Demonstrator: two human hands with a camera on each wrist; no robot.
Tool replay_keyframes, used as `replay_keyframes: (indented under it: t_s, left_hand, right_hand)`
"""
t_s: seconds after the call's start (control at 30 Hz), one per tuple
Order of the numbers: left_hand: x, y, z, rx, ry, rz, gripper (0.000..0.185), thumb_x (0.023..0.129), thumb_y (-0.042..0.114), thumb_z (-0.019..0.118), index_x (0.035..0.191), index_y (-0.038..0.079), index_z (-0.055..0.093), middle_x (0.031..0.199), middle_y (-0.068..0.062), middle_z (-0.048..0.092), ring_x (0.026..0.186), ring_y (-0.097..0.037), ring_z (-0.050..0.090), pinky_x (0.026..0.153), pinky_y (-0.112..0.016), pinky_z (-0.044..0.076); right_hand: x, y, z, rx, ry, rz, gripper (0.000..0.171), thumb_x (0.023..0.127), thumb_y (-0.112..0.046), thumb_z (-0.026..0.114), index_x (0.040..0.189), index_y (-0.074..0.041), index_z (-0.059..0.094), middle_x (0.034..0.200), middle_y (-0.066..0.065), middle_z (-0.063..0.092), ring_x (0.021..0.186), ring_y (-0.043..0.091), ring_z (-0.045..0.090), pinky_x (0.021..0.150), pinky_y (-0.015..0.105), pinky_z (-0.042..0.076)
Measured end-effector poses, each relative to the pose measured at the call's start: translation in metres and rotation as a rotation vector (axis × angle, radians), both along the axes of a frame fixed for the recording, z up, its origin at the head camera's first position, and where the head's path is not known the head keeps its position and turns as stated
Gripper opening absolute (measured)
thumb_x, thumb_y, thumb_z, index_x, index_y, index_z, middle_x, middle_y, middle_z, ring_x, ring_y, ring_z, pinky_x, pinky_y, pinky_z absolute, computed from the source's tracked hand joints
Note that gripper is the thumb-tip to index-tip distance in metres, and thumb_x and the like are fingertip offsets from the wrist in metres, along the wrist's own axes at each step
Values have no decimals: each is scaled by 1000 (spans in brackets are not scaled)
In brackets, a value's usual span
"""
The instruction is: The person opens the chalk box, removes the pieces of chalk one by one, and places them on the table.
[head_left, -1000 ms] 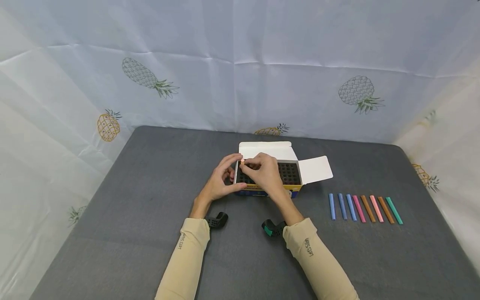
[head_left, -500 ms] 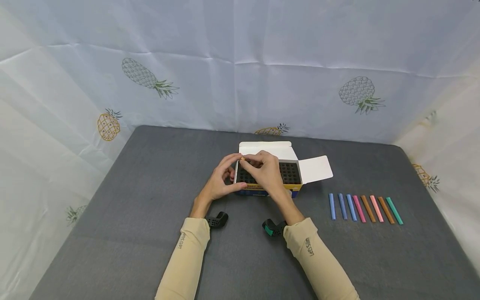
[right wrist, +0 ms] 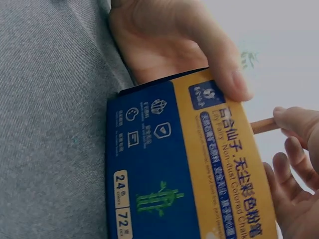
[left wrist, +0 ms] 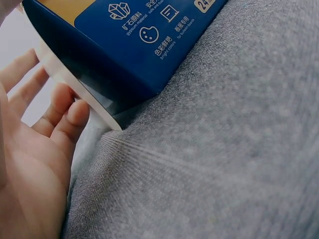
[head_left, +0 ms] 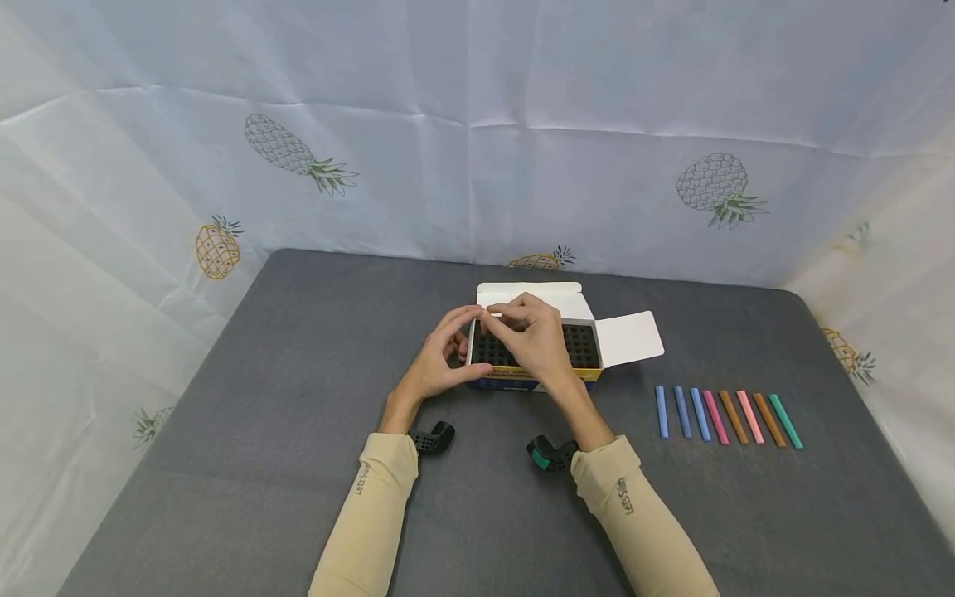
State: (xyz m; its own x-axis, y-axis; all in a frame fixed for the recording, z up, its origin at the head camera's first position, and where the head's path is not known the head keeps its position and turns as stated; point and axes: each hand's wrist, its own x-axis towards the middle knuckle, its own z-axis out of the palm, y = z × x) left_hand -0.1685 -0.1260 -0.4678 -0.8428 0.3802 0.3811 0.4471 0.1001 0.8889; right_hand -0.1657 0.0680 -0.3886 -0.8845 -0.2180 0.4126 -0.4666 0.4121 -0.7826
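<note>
An opened box of coloured chalk point(head_left: 511, 384), blue and yellow with a black holed insert, stands toward the back of the table. My left hand point(head_left: 440, 352) grips its left end, thumb on the front top edge and index finger at the back corner. In the left wrist view, fingers point(left wrist: 62, 97) lie against a white end flap point(left wrist: 82, 89). My right hand point(head_left: 533, 336) is over the box's left part and pinches an orange-brown chalk stick point(right wrist: 264, 125) between thumb and index finger. The stick's lower end is hidden behind the box front in the right wrist view.
A row of several chalk sticks, from blue point(head_left: 662, 412) to teal point(head_left: 786, 421), lies right of the box. The box's white lid point(head_left: 530, 294) is raised at the back and a white side flap point(head_left: 630, 338) sticks out rightward. A pineapple-print curtain point(head_left: 418, 182) surrounds the grey table point(head_left: 246, 431).
My right hand has risen slightly and shifted a little right, its fingers now at the upper part of the chalk stick. The left hand has stayed on the box.
</note>
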Motion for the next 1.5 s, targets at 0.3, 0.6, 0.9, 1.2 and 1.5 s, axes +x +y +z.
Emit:
replay_keyframes:
  t_s: [0.3, 0.6, 0.9, 1.2, 1.5]
  left_hand:
    - [1, 1, 2, -19, -32, 12, 83, 82, 1, 81, 155, 7, 43, 161, -14, 35, 77, -40, 45, 71, -39, 42]
    - [0, 1, -1, -23, 3, 12, 79, 86, 19, 83, 153, 4, 44, 159, -12, 38, 75, -26, 45, 71, -30, 42]
    - [0, 2, 2, -7, -11, 11, 81, 82, 4, 82, 153, 3, 44, 160, -16, 36, 75, -33, 44, 70, -33, 41]
    - [11, 4, 22, -27, -9, 8, 79, 81, -9, 77, 151, -9, 41, 157, -27, 34, 75, -42, 42, 70, -40, 41]
    - [4, 4, 8, -38, -21, 15, 81, 82, -6, 78, 154, -3, 40, 160, -22, 33, 75, -41, 42, 70, -39, 40]
  right_hand:
    - [5, 7, 15, -58, 99, -16, 14, 90, -11, 79, 100, -2, 82, 86, 13, 64, 74, 22, 62, 69, 27, 51]
    - [10, 26, 26, -96, 126, -9, 11, 87, -6, 80, 97, -2, 82, 86, 13, 63, 82, 24, 62, 77, 30, 57]
    - [14, 53, 33, -126, 80, -39, 12, 88, -2, 78, 99, 3, 81, 90, 17, 63, 85, 13, 61, 86, 22, 55]
    - [16, 82, 36, -125, 105, -103, 11, 88, -1, 78, 98, 4, 81, 92, 16, 64, 86, 5, 60, 83, 15, 54]
    - [22, 106, 37, -115, 102, -169, 11, 89, -1, 77, 99, 2, 81, 90, -1, 63, 88, 2, 62, 86, 13, 53]
